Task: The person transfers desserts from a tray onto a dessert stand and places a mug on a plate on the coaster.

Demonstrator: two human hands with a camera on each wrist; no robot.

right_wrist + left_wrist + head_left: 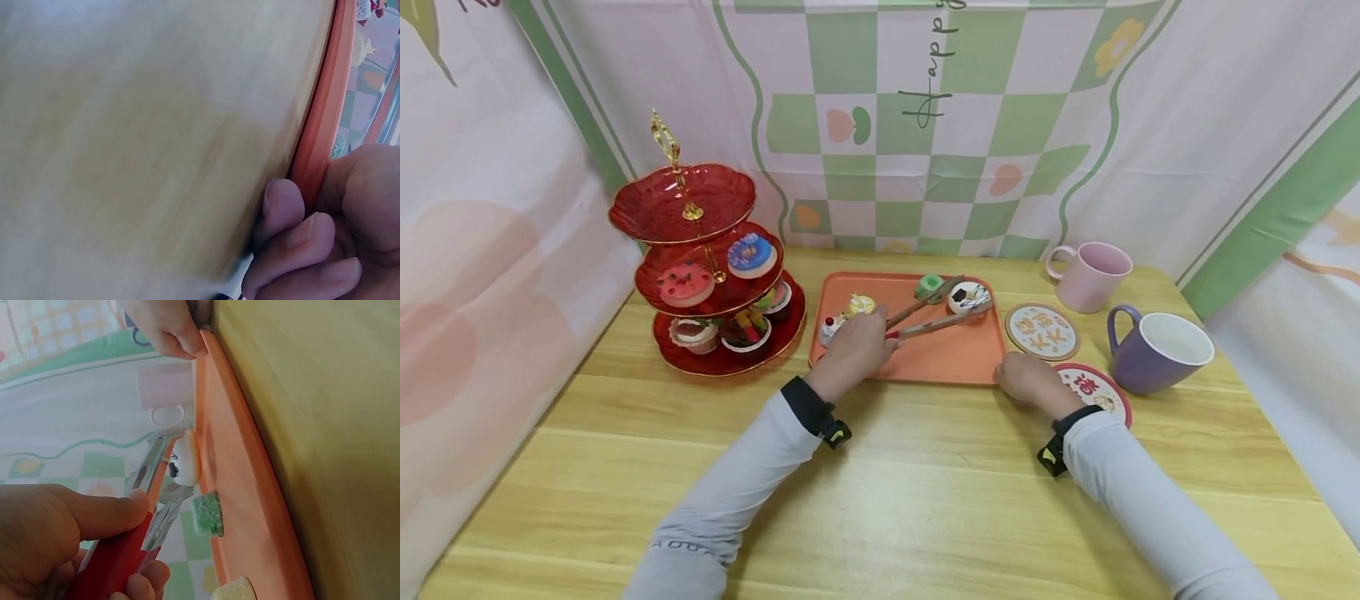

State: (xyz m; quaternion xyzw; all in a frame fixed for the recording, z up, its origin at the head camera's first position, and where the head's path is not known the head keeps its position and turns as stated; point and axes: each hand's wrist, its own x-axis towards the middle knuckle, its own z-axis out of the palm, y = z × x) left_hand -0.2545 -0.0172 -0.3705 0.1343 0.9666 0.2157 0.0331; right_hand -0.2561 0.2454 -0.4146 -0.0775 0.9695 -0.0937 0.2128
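Observation:
In the head view my left hand (856,348) holds a pair of food tongs (934,326) with red handles, the thumb along the top in the left wrist view. Its two spread arms reach across the orange tray (943,360), the tips on either side of a white iced donut (967,296) with dark drizzle. Beside that donut sits a small green toy sweet (208,514). Further left on the tray are a yellow sweet (861,305) and a white one with a red berry (830,330). My right hand (1028,380) pinches the tray's near right corner, fingertips beneath the rim.
A red three-tier stand (679,242) with donuts and cupcakes stands at the left. To the right are two round coasters (1042,332), a pink mug (1092,279) and a purple mug (1153,357). A patterned cloth (895,200) hangs behind the wooden table (917,500).

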